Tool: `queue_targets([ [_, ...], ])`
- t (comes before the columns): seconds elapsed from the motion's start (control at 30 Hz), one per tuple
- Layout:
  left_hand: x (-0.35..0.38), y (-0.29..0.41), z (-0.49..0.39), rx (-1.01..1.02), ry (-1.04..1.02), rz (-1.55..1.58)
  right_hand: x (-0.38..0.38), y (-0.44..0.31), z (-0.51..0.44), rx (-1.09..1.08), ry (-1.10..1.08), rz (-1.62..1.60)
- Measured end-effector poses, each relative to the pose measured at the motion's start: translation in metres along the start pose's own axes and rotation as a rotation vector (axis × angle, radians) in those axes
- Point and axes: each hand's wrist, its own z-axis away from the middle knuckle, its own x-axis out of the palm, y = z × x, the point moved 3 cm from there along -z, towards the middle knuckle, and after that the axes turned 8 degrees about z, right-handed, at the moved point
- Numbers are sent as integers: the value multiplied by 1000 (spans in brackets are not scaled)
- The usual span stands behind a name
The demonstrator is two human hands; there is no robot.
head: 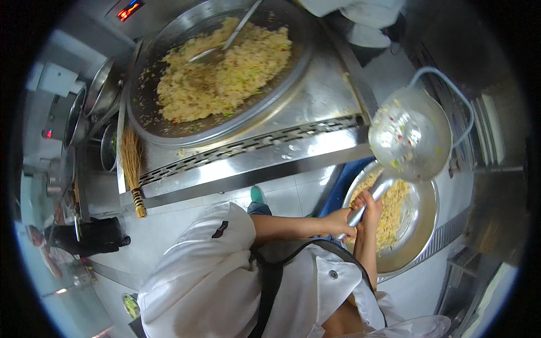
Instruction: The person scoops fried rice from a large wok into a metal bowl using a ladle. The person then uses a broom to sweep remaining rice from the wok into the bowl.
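Observation:
Both my hands grip the thick metal handle of a large metal scoop [410, 135]. My left hand [340, 224] is round the handle's end, and my right hand [368, 209] is just above it, nearer the scoop's bowl. Bits of rice, green and red stick to the scoop, which has a loop handle on its far side. Beneath the scoop and my hands stands a wide steel basin [427, 228] holding fried rice [389, 215]. At the upper left, a big wok [194, 141] holds more fried rice [253, 72], with a long-handled metal spatula [241, 31] lying in it.
A bamboo wok brush [132, 164] lies at the steel stove's left corner, beside a slotted drain strip [253, 143]. Steel bowls [101, 86] stand farther left. Another person [84, 236] is at the far left. A dish of green food [131, 306] is at the lower left.

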Motion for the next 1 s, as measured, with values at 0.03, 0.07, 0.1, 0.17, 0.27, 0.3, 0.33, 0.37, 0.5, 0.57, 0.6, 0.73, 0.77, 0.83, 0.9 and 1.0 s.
queue_targets([
  [0.03,-11,14,19,17,35,46,32,1,-1,2,-88,3],
  [0.07,-23,27,39,84,86,100,62,4,-2,19,-105,72],
  [0.1,-36,42,55,121,115,142,94,8,-5,18,-169,78],
  [0.17,-66,74,90,179,149,179,154,19,-13,46,-250,133],
  [0.27,-118,112,130,189,232,348,235,39,-36,101,-300,409],
  [0.3,-134,124,140,208,260,437,260,45,-46,94,-323,452],
  [0.33,-151,137,146,202,217,495,282,49,-56,104,-333,528],
  [0.37,-170,149,150,210,158,549,302,53,-66,105,-359,591],
  [0.5,-227,182,140,72,-146,1003,353,59,-111,35,-184,854],
  [0.57,-246,190,129,110,-353,1109,364,57,-135,-1,-170,1060],
  [0.6,-256,192,121,161,-299,1076,368,60,-148,-20,-105,1138],
  [0.73,-288,200,94,305,-259,1155,372,73,-211,-21,-16,1403],
  [0.77,-294,201,91,295,-343,1183,372,79,-226,-51,-44,1469],
  [0.83,-309,202,90,268,-509,1252,378,99,-253,-165,-185,1735],
  [0.9,-330,194,92,270,-254,1273,391,122,-269,-358,-426,2102],
  [1.0,-358,178,113,241,-33,1222,396,157,-264,-237,-442,1891],
])
